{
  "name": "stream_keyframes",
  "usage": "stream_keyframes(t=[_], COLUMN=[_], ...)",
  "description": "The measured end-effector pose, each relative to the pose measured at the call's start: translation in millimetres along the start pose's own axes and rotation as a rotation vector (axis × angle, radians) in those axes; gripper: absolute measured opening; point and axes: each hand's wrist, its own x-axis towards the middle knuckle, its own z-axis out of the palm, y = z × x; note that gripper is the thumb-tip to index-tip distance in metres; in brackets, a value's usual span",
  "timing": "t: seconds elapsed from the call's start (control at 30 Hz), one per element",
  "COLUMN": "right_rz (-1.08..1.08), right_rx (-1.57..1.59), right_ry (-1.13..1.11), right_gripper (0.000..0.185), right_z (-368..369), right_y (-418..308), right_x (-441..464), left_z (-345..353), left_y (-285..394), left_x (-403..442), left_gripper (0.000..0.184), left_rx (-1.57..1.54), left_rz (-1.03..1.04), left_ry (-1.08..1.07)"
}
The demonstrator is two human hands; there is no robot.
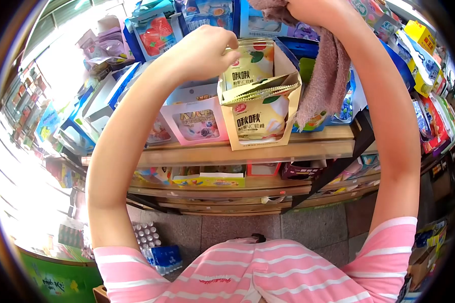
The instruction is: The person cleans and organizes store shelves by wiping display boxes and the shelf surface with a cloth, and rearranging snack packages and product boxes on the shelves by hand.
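Observation:
My left hand [207, 53] is closed, its curled fingers against the upper left of a cream-yellow display box [262, 126]. Whether they grip the box or a packet is hidden. Inside the box stand pale yellow gummy candy packets [250, 68], some upright at the back and a row leaning at the front. At the top right, my right hand [308, 9] is closed on a brownish-pink cloth [324, 76]. The cloth hangs down along the box's right side, over neighbouring boxes. A pink-framed candy box [197, 118] stands just left of the yellow one.
Blue display boxes with pouches [154, 38] fill the back of the wooden shelf [247, 151]. Lower shelves hold more boxes, including a yellow one [210, 180]. A blue-wrapped bottle pack [166, 257] rests on the tiled floor [313, 224]. Stacked goods [432, 123] line the right side.

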Motion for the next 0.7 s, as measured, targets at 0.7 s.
stream_keyframes(t=[0.7], right_rz=[0.115], right_rx=[0.146], right_ry=[0.007], right_gripper=[0.016], right_z=[34], right_y=[7], right_x=[-6], left_z=[23], left_y=[-16], left_x=[42], left_gripper=[0.013], left_rx=[0.281], left_rz=[-0.195], left_ry=[-0.055])
